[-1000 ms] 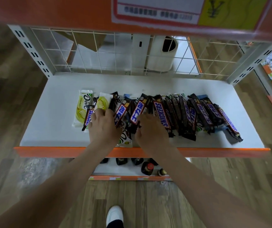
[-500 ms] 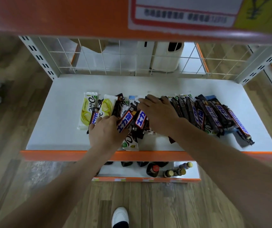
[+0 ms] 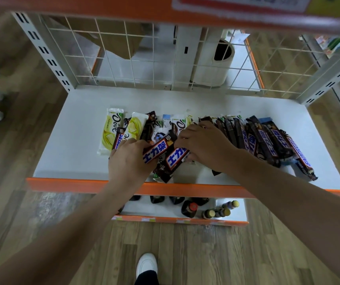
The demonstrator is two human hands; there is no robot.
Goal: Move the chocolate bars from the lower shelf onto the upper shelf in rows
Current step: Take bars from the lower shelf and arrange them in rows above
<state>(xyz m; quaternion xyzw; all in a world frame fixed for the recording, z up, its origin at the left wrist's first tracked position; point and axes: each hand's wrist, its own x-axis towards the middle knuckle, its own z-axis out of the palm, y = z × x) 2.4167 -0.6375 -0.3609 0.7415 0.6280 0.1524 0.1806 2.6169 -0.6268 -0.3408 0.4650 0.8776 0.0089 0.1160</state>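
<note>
White shelf (image 3: 66, 153) with an orange front lip, loaded with chocolate bars.
Pale Dove bars (image 3: 111, 130) lie at the left; dark Snickers bars (image 3: 267, 140) overlap in a slanted row toward the right. Below, a lower shelf (image 3: 235, 218) carries dark bottles (image 3: 189, 208).

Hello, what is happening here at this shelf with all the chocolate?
A person is gathering chocolate bars from a white shelf. The left hand grips one brown Snickers bar. The right hand rests on the pile with its fingers on a second Snickers bar. A row of Snickers bars and a yellow Dove bar lie on the shelf.
</note>
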